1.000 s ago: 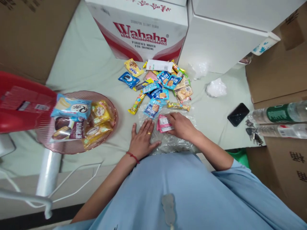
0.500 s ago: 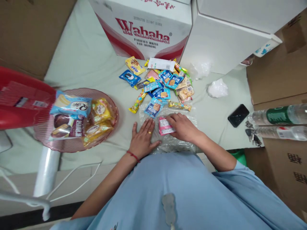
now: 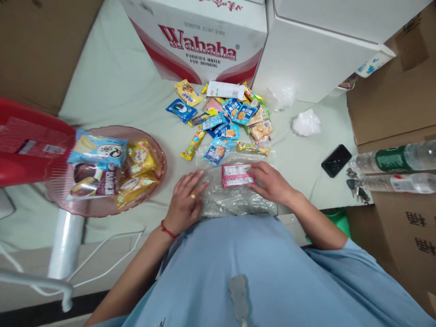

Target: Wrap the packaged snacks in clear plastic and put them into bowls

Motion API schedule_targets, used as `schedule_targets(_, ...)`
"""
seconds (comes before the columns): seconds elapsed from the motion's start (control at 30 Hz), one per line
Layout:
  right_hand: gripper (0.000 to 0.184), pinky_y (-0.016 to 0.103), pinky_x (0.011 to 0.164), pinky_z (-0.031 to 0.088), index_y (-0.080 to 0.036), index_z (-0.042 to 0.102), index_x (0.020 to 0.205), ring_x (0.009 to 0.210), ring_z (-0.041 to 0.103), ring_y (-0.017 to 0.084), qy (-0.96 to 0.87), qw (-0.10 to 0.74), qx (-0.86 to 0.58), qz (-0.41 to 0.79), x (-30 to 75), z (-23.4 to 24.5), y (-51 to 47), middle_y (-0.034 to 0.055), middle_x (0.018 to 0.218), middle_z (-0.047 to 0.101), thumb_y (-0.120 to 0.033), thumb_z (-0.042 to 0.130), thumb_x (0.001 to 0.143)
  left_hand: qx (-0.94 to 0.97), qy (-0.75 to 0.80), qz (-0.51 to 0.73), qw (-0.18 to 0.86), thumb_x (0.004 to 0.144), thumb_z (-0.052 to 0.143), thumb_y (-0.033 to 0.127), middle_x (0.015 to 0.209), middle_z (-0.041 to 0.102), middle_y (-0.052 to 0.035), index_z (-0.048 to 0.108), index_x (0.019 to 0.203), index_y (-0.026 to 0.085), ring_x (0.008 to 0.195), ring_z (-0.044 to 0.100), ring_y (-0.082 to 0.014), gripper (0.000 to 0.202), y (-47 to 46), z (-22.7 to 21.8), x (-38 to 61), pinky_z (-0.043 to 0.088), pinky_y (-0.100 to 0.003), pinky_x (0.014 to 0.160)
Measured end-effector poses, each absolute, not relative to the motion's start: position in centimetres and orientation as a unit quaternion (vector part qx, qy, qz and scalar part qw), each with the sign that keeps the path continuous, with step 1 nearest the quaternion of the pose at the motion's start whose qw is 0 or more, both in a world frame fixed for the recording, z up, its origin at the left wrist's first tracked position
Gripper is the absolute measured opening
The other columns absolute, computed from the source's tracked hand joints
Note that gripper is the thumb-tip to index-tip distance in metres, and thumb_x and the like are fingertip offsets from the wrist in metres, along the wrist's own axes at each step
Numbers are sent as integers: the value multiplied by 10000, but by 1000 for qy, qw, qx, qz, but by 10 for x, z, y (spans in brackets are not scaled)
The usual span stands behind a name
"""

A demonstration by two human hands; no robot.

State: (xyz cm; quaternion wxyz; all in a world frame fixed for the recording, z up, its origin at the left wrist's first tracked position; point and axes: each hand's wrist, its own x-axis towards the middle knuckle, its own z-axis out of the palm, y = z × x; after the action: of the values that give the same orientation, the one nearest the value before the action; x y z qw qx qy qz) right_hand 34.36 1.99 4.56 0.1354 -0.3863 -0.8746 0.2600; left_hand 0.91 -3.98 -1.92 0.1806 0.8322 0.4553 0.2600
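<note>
A pink snack packet (image 3: 235,175) with white printed panels lies on a crumpled clear plastic bag (image 3: 235,203) in front of me. My right hand (image 3: 272,182) has its fingers closed on the packet's right end. At the bag's left edge is my left hand (image 3: 185,200), fingers slightly bent and thumb apart, holding nothing I can see. Just beyond the bag lies a blue snack packet (image 3: 215,152), with a yellow stick packet (image 3: 253,148) to its right. Behind them is a pile of small wrapped snacks (image 3: 227,132).
A pink glass dish (image 3: 162,168) of wrapped cakes stands left, beside a red container (image 3: 30,141). A Wahaha carton (image 3: 207,50) and a white box (image 3: 299,54) stand behind. At right are crumpled white plastic (image 3: 306,123), a phone (image 3: 336,161), keys (image 3: 357,188) and bottles (image 3: 391,160).
My left hand has moved left, off the middle of the bag to its edge, its fingers bending. My right hand has shifted slightly right, uncovering more of the pink packet.
</note>
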Motion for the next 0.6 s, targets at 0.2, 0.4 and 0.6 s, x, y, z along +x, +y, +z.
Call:
schedule_targets(0.2, 392, 524, 1003, 519, -214, 636, 1311, 1205, 588, 314, -869, 103, -386, 291, 395, 35, -46, 166, 1317, 636, -431, 645, 984, 883, 359, 165, 252, 898, 525, 163, 1566, 567, -56, 662, 1339, 325, 1565, 360, -283, 489, -53, -20, -7, 190, -631, 1289)
schedule_targets(0.4, 207, 517, 1008, 531, -252, 721, 1135, 1227, 621, 281, -845, 177, -431, 262, 397, 4, -68, 133, 1293, 682, -289, 541, 1039, 857, 398, 187, 269, 988, 549, 288, 1350, 732, -45, 773, 1039, 320, 1439, 535, -266, 232, -46, -30, 1, 323, -594, 1235)
schedule_targets(0.6, 248, 389, 908, 542, -229, 726, 1075, 1007, 677, 226, -816, 235, -431, 305, 398, 38, -10, 107, 1079, 753, -349, 511, 1054, 740, 506, 289, 336, 1015, 511, 370, 1095, 775, -81, 703, 988, 231, 1175, 687, -234, 238, -20, -7, 12, 524, -447, 1070)
